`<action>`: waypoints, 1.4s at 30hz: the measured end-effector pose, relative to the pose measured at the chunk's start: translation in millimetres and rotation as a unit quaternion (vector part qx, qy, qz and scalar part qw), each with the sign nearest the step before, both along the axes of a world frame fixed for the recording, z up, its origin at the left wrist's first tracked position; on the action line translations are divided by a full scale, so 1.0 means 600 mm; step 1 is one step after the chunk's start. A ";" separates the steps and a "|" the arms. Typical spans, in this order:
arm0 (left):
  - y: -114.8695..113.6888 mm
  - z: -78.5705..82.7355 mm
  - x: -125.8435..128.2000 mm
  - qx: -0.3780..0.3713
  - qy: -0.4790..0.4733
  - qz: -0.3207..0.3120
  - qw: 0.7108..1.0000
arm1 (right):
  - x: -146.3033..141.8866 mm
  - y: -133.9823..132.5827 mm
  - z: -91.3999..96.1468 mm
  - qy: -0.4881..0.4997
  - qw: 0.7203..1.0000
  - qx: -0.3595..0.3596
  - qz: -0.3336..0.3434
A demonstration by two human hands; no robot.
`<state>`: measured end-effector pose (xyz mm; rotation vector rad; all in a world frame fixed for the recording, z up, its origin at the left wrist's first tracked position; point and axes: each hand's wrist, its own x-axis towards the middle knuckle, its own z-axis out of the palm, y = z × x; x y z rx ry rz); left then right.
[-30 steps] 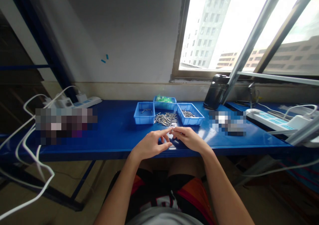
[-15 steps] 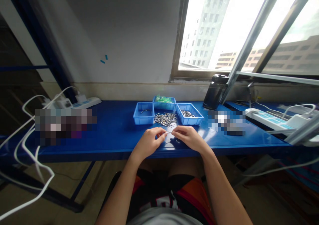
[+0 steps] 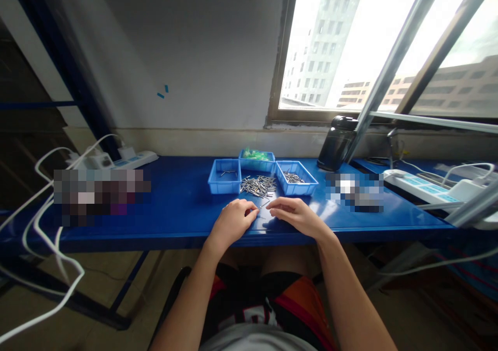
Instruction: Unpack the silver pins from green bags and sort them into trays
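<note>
My left hand [image 3: 232,221] rests on the blue table [image 3: 179,206] with thumb and forefinger pinched together. My right hand [image 3: 296,214] lies just to its right, its fingertips pointing at the left hand across a small gap. Anything held in either pinch is too small to make out. One thin metal pin [image 3: 265,204] lies on the table just beyond the fingertips. Behind it is a loose pile of metal pins [image 3: 259,185].
Three small blue trays stand behind the pile: a left one [image 3: 224,183] with a few pins, a back one [image 3: 257,165] with green parts, and a right one [image 3: 296,187] with pins. A black jug [image 3: 336,143] stands at the window. Power strips [image 3: 134,159] [image 3: 422,186] and white cables lie at both ends.
The hands had held a pin together above the table. They have since dropped to the tabletop and drawn slightly apart, and my left forefinger has curled in.
</note>
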<state>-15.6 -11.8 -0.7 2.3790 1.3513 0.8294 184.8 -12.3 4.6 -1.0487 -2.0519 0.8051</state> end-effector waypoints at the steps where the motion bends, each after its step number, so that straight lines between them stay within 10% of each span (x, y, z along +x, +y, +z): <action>1: 0.000 0.000 0.000 -0.002 0.001 -0.004 1.000 | 0.000 0.000 0.000 -0.002 1.000 -0.003 0.002; 42: -0.008 0.010 -0.002 -0.019 -0.001 -0.021 1.000 | -0.005 -0.005 0.005 -0.025 0.999 0.041 -0.013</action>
